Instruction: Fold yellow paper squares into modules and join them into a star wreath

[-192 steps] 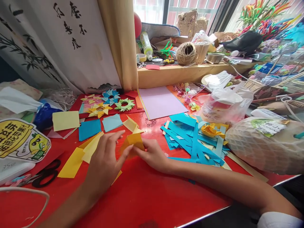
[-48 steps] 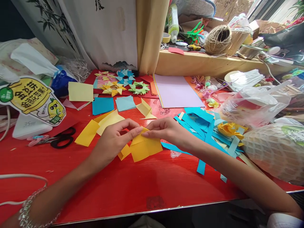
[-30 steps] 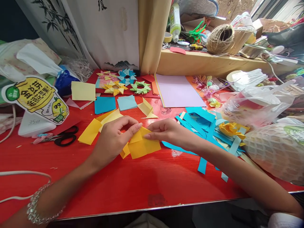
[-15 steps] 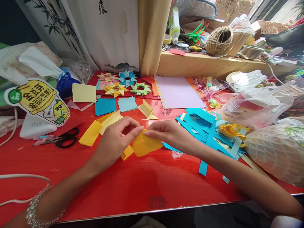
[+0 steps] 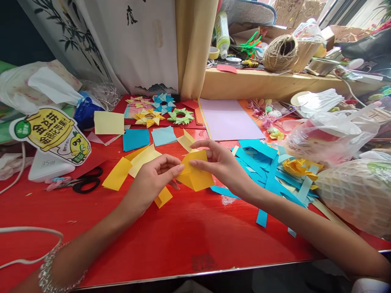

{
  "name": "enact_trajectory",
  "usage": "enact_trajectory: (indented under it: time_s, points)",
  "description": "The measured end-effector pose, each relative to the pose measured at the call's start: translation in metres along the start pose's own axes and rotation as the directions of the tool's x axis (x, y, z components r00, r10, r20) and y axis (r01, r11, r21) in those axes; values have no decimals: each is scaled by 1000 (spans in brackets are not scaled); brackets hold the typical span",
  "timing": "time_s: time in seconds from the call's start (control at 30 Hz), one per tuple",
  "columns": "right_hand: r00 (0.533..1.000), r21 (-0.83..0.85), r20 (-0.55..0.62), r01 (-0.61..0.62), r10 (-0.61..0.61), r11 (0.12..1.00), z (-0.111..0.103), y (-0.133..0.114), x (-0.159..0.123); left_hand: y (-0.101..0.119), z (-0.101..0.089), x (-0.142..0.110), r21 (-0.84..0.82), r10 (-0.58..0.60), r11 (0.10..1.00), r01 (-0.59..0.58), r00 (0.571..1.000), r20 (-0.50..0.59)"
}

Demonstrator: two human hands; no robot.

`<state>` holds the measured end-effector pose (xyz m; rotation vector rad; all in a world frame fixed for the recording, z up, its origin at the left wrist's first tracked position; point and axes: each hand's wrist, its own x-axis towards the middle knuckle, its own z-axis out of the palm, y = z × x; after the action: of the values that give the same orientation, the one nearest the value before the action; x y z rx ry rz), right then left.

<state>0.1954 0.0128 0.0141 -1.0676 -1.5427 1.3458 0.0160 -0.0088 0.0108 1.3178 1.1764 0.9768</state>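
Observation:
Between my two hands, just above the red table, is a creased sheet of yellow origami paper (image 5: 198,177). My right hand (image 5: 221,165) pinches its upper right part, with the thumb lying on the front. My left hand (image 5: 155,177) is closed at the sheet's left edge, thumb and fingertips on it. A folded yellow piece (image 5: 164,197) lies on the table beneath my left hand. Left of that hand are more yellow papers (image 5: 117,173) and a pale yellow sheet (image 5: 143,158). A cream folded piece (image 5: 185,141) lies behind my hands.
Blue paper strips (image 5: 256,162) are heaped right of my hands. Black-handled scissors (image 5: 87,181) lie at left. Blue square papers (image 5: 136,139), finished paper stars (image 5: 149,118) and a lilac sheet (image 5: 229,120) are farther back. A netted bag (image 5: 354,195) stands at right.
The yellow sheet has been lifted and turned, so its creased face shows more. My right hand has risen and shifted right along its edge; my left hand stays close by.

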Motion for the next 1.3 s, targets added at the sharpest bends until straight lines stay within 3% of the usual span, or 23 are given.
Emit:
enact_trajectory:
  time_s: [0.2, 0.33, 0.43, 0.5, 0.57, 0.63, 0.77, 0.87, 0.97, 1.07, 1.17, 1.3]
  points:
    - [991, 85, -68, 119, -114, 989, 2, 1, -2, -2, -1, -1, -49, 29, 998, -32, 998, -58]
    - [944, -272, -88, 283, -317, 920, 1, 1, -7, -1, 0, -3, -49, 55, 997, -59, 997, -62]
    - [898, -554, 5, 369, -440, 746, -2, 1, -11, 2, 1, -4, -53, 62, 996, -66, 995, -81]
    - [862, -626, 99, 442, -497, 643, -3, 1, -12, 3, 0, -5, -39, 58, 997, -62, 994, -89]
    - [836, -615, 169, 504, -522, 606, -4, -1, -12, 4, -1, -5, -16, 61, 998, -63, 994, -86]
    - [841, -554, 184, 516, -509, 653, -3, -4, -12, 5, -2, -5, 5, 73, 997, -73, 994, -85]
    - [937, -290, 69, 348, -343, 891, -1, -10, -10, 5, -3, -6, 67, 122, 991, -116, 988, -96]
    - [990, -49, 65, 128, -125, 991, 0, -14, -8, 5, -3, -7, 144, 169, 978, -154, 981, -95]
    - [986, 96, 141, -100, 86, 990, -2, -14, -4, 6, -3, -8, 202, 202, 962, -183, 977, -74]
    - [935, 176, 273, -279, 225, 944, -5, -13, -1, 6, -5, -7, 240, 210, 951, -195, 977, -38]
    - [906, 214, 326, -350, 271, 912, -7, -12, 1, 6, -7, -6, 279, 199, 941, -189, 980, -7]
    - [902, 220, 301, -382, 310, 898, -6, -12, 0, 6, -7, -4, 307, 201, 932, -193, 980, 5]
